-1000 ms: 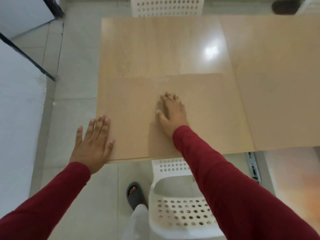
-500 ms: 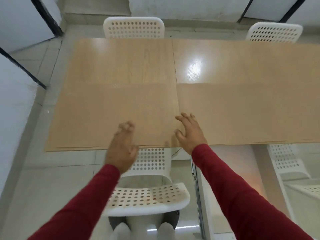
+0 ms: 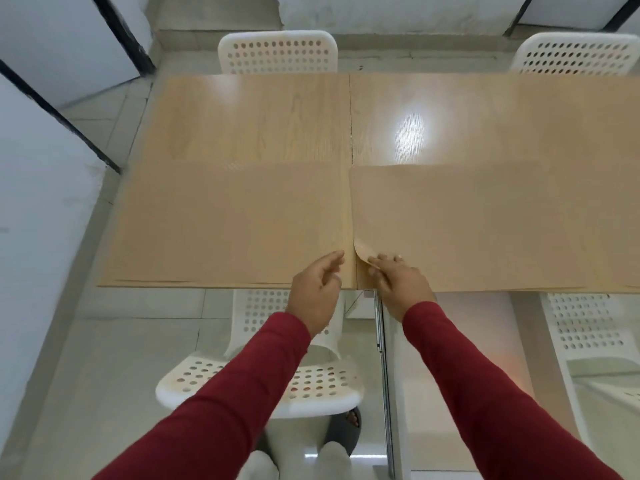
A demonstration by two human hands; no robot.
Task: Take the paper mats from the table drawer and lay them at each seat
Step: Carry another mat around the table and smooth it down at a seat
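Observation:
Two brown paper mats lie side by side on the near half of the wooden table (image 3: 263, 119). The left mat (image 3: 225, 223) lies flat at the near left seat. On the right mat (image 3: 485, 223) the near left corner is curled up, and my right hand (image 3: 398, 282) pinches that corner. My left hand (image 3: 317, 289) hovers at the table's near edge beside the seam, fingers loosely bent, holding nothing. The drawer is out of sight.
Four white perforated chairs stand around the table: near left (image 3: 263, 382), near right (image 3: 595, 334), far left (image 3: 277, 51), far right (image 3: 575, 53). A metal table leg (image 3: 382, 341) stands between my arms. White wall panels with black frames line the left and back.
I have shifted right from the left mat to the seam. My right hand left the left mat and now lifts the right mat's corner; my left hand came in from the table's left edge.

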